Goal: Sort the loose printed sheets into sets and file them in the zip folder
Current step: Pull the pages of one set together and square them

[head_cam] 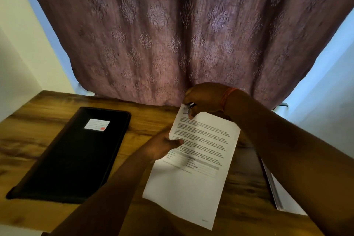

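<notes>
The left hand (162,145) is gripping the left edge of a printed sheet (193,168), thumb curled over the text, holding it tilted above the desk (149,117). The right hand (205,99), an orange thread (228,97) circling its wrist, is pinching the sheet's far corner, where a small dark metallic object (191,105) is showing between the fingers; what it is cannot be made out. The black zip folder (76,155) is lying flat and closed on the left side of the desk, well apart from the sheet, a white label (97,124) with a red mark sitting near its far end. More white sheets (281,195) are lying at the right, partly hidden under the right forearm. The desk is showing a warm wood grain with darker streaks. Behind its far edge a mauve curtain (172,34) with a woven floral pattern is hanging, pale walls (21,44) flanking it on both sides.
</notes>
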Demonstrator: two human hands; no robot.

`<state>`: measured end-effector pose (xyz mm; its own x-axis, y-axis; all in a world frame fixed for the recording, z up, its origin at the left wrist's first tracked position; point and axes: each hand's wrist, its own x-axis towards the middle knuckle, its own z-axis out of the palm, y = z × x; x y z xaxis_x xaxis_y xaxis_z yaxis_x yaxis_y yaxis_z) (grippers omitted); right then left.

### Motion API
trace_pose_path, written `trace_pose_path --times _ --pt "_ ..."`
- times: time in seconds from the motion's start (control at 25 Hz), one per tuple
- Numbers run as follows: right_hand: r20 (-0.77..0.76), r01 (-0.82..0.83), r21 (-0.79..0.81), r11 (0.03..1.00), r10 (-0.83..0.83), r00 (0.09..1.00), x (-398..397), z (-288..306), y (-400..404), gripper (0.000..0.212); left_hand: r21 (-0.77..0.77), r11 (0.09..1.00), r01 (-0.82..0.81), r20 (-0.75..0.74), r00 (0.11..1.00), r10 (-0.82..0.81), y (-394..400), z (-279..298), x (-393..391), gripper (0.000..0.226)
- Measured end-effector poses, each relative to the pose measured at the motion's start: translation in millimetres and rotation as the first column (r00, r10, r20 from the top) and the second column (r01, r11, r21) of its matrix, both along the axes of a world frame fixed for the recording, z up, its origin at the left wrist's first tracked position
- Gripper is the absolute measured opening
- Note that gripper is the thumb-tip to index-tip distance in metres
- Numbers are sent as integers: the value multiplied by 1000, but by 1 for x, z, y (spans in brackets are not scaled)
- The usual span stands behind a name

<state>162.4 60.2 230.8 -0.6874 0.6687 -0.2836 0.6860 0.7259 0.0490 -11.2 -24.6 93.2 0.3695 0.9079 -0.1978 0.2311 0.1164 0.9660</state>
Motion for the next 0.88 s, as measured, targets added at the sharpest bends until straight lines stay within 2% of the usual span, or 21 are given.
trace_pose_path --times 0.24,0.48,0.6,0.88 --pt "97 86 -130 988 -73 993 9 12 14 40 25 999 27 -32 999 -26 2 7 9 41" --pt "-104 103 -298 949 -140 985 13 8 0 35 56 998 24 -123 992 -17 5 7 12 45" --pt "-75 46 -226 973 -65 995 8 14 0 34 24 999 34 -116 993 -31 5 10 14 41" --pt "239 -99 -52 994 108 965 1 25 0 34 5 998 66 -116 991 -65 3 18 20 47"
